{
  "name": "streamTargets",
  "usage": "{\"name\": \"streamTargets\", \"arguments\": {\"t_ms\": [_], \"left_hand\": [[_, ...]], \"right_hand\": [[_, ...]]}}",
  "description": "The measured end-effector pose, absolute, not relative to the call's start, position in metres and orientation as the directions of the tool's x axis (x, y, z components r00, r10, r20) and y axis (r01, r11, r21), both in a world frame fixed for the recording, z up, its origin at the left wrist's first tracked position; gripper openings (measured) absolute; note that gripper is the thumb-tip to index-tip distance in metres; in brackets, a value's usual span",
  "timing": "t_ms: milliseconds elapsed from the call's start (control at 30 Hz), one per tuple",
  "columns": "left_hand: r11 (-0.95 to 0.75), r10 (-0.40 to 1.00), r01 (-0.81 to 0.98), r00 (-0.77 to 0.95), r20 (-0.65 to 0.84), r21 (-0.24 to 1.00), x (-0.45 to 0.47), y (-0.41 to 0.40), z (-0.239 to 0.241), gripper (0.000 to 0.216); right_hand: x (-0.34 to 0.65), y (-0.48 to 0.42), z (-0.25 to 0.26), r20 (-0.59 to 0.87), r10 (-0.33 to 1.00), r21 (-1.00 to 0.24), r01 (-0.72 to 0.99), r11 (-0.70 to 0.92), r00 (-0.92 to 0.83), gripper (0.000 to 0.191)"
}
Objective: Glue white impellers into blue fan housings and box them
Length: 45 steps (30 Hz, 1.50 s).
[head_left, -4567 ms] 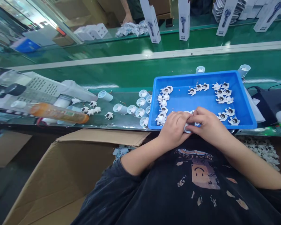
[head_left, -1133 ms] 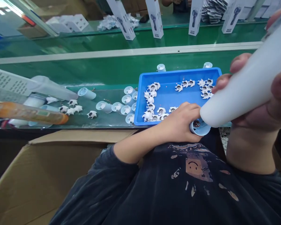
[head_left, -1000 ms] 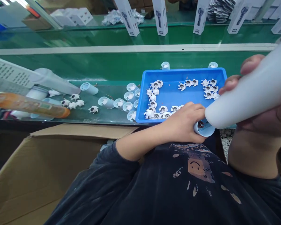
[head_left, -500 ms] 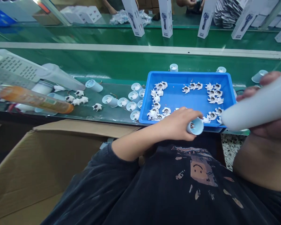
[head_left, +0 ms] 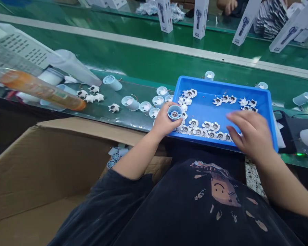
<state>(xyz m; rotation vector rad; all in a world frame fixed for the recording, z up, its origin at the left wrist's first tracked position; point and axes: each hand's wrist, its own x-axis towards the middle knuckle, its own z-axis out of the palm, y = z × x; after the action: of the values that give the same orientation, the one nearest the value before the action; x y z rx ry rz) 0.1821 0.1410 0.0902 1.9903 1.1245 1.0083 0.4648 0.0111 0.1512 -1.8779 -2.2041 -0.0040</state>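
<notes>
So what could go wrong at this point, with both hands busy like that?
The left hand holds a small round housing right above the open cardboard box; a slip could drop it in. The right hand hovers low over the crowded white impellers at the blue tray's near edge, so it might knock some out.

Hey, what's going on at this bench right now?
A person sits at a green conveyor line. Their left hand holds a small white cylinder housing, open end up, at the near left corner of a blue tray. Their right hand reaches, fingers spread, over the small white impellers lying in the tray. More housings sit left of it.
</notes>
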Motion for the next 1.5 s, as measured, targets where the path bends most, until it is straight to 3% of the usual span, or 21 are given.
{"name": "streamTargets", "arguments": {"t_ms": [67, 167, 333, 467, 600, 733, 833, 933, 1067, 1133, 1233, 1333, 1500], "left_hand": [[-0.446, 0.885, 0.416, 0.34, 0.32, 0.793, 0.184, 0.138, 0.093, 0.04], [-0.486, 0.865, 0.421, 0.357, 0.353, 0.766, 0.184, 0.135, 0.095, 0.04], [-0.526, 0.841, 0.361, 0.353, 0.409, 0.77, 0.182, 0.136, 0.093, 0.044], [-0.508, 0.851, 0.239, 0.291, 0.438, 0.827, 0.182, 0.138, 0.088, 0.059], [-0.484, 0.858, 0.146, 0.274, 0.435, 0.863, 0.182, 0.135, 0.09, 0.061], [-0.419, 0.843, 0.158, 0.433, 0.318, 0.894, 0.175, 0.126, 0.106, 0.053], [-0.462, 0.716, 0.136, 0.64, 0.278, 0.876, 0.168, 0.116, 0.122, 0.049], [-0.524, 0.615, 0.171, 0.754, 0.232, 0.835, 0.168, 0.106, 0.135, 0.049], [-0.566, 0.603, 0.251, 0.776, 0.187, 0.785, 0.182, 0.098, 0.141, 0.061], [-0.61, 0.594, 0.267, 0.777, 0.208, 0.746, 0.191, 0.096, 0.142, 0.06], [-0.702, 0.571, 0.279, 0.771, 0.283, 0.655, 0.201, 0.092, 0.142, 0.042], [-0.794, 0.537, 0.296, 0.751, 0.383, 0.531, 0.202, 0.088, 0.143, 0.034], [-0.813, 0.522, 0.299, 0.755, 0.398, 0.5, 0.201, 0.085, 0.148, 0.035]], "right_hand": [[0.461, 0.043, 0.133, 0.003, 0.993, -0.1, 0.988, 0.116, -0.116, 0.047], [0.466, 0.076, 0.114, -0.243, 0.964, -0.028, 0.994, 0.105, -0.108, 0.032], [0.476, 0.076, 0.127, -0.281, 0.954, 0.117, 0.983, 0.144, -0.106, 0.03], [0.476, 0.063, 0.142, -0.412, 0.897, 0.127, 0.964, 0.233, -0.162, 0.035], [0.468, 0.063, 0.135, -0.43, 0.903, 0.17, 0.979, 0.111, -0.028, 0.025], [0.458, 0.071, 0.124, -0.385, 0.918, 0.157, 0.987, -0.04, 0.098, 0.022], [0.455, 0.076, 0.129, -0.311, 0.937, 0.044, 0.987, -0.154, 0.16, 0.019], [0.449, 0.076, 0.15, -0.225, 0.966, -0.223, 0.959, -0.176, 0.126, 0.023], [0.422, 0.058, 0.181, -0.174, 0.98, -0.62, 0.784, -0.033, -0.096, 0.035], [0.406, 0.043, 0.189, -0.064, 0.976, -0.731, 0.676, 0.095, -0.206, 0.034], [0.391, 0.026, 0.191, 0.202, 0.934, -0.651, 0.672, 0.352, -0.294, 0.022], [0.388, 0.021, 0.188, 0.3, 0.892, -0.475, 0.758, 0.448, -0.339, 0.016], [0.392, 0.024, 0.182, 0.354, 0.881, -0.631, 0.614, 0.473, -0.315, 0.02]]}}
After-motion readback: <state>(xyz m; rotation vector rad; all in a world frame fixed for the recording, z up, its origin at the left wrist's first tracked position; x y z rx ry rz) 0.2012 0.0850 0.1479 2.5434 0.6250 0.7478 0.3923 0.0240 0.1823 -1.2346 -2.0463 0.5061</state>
